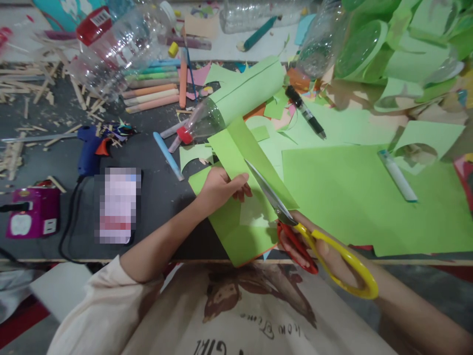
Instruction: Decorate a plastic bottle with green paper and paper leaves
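Over the near middle of the dark-topped worktop [162, 192], the left hand [223, 187] pinches a bright-green strip of thin paper [229, 149] between thumb and fingers, while the right hand [328, 254] grips metal-bladed scissors [287, 217] through their red and yellow loops, a blade against the strip. The paper looks light and should bend or crease easily, so a flat pinch close beside the blade seems the steadiest hold.
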Tool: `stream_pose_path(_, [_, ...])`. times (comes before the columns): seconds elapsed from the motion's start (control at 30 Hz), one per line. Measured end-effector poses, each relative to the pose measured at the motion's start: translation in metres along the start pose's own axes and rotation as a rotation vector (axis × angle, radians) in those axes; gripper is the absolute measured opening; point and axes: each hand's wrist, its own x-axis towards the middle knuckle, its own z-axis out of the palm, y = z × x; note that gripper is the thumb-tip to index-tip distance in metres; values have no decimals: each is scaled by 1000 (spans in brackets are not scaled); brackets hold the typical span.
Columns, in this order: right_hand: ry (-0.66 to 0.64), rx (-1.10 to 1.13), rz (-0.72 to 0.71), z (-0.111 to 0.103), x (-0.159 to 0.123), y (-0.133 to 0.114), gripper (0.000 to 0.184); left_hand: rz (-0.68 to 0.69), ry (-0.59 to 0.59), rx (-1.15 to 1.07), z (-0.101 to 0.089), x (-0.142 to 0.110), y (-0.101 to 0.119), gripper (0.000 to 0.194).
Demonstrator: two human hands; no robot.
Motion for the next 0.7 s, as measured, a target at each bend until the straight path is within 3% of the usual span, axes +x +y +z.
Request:
stream_pose_path(0.17, [19, 99, 12, 3, 0, 3, 61, -9, -9, -70, 1, 0, 2, 38])
stream_pose_path(0.7, [188, 185, 83, 12, 8, 5, 64, -3, -41, -82, -1, 0, 5, 36])
